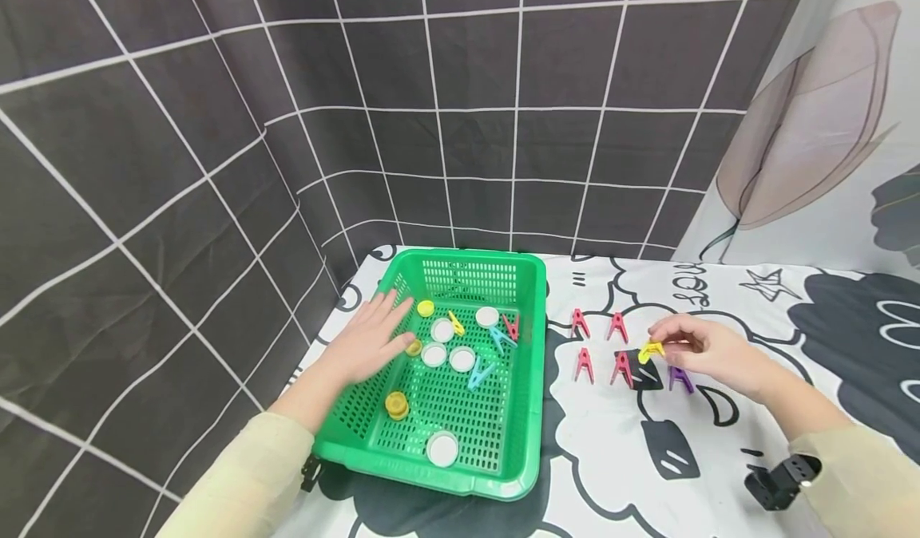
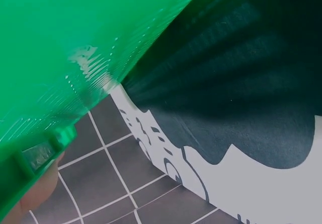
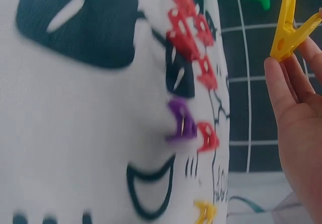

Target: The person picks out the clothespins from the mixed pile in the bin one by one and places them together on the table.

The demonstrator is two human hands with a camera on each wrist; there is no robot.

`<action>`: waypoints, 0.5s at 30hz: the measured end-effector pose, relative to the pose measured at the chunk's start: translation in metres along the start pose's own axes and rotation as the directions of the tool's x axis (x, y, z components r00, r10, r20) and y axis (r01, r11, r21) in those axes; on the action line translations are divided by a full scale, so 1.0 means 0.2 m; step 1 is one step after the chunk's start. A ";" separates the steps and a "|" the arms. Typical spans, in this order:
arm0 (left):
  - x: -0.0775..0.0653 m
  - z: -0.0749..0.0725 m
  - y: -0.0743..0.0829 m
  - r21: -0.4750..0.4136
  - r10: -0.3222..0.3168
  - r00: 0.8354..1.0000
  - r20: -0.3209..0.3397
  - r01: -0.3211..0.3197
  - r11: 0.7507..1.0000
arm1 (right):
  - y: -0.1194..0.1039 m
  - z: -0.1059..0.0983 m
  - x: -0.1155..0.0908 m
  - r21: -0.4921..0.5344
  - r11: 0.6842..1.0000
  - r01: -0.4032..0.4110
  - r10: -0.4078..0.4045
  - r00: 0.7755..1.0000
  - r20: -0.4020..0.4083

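Note:
My right hand (image 1: 715,354) pinches a yellow clothespin (image 1: 650,351) between thumb and fingers, above the cloth; the right wrist view shows its two legs spread. Under that hand a purple clothespin (image 1: 679,379) stands on the cloth. Several red clothespins (image 1: 584,364) stand to its left in two rows. The right wrist view also has a red clothespin (image 3: 207,136) beside the purple one and a yellow clothespin (image 3: 205,212) farther off, both hidden in the head view. My left hand (image 1: 370,338) lies over the left rim of the green basket (image 1: 533,394), fingers straight.
Inside the basket lie white caps (image 1: 442,448), yellow caps (image 1: 396,405), blue clothespins (image 1: 481,373), a yellow clothespin (image 1: 456,322) and a red clothespin (image 1: 511,327). A printed white cloth (image 1: 596,442) covers the table. Dark gridded fabric (image 1: 474,147) rises behind and at left.

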State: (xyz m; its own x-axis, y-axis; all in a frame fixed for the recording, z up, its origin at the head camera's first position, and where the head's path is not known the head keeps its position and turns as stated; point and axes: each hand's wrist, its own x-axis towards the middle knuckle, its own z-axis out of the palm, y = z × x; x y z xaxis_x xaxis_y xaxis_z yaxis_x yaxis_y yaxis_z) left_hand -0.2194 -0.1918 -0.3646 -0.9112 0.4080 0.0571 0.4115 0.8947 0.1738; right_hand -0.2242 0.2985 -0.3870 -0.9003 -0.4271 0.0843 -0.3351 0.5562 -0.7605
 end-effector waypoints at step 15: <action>0.01 0.00 0.00 0.009 -0.002 1.000 0.004 0.002 1.000 | 0.19 -0.07 -0.12 -0.093 0.996 0.015 -0.018 0.999 -0.035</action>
State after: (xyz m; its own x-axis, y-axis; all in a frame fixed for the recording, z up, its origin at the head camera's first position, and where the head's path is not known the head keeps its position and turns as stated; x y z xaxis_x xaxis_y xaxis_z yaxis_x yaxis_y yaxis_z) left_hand -0.2206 -0.1909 -0.3648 -0.9119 0.4071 0.0524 0.4099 0.8970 0.1651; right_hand -0.2195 0.3391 -0.4097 -0.9033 -0.4116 0.1210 -0.3728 0.6135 -0.6962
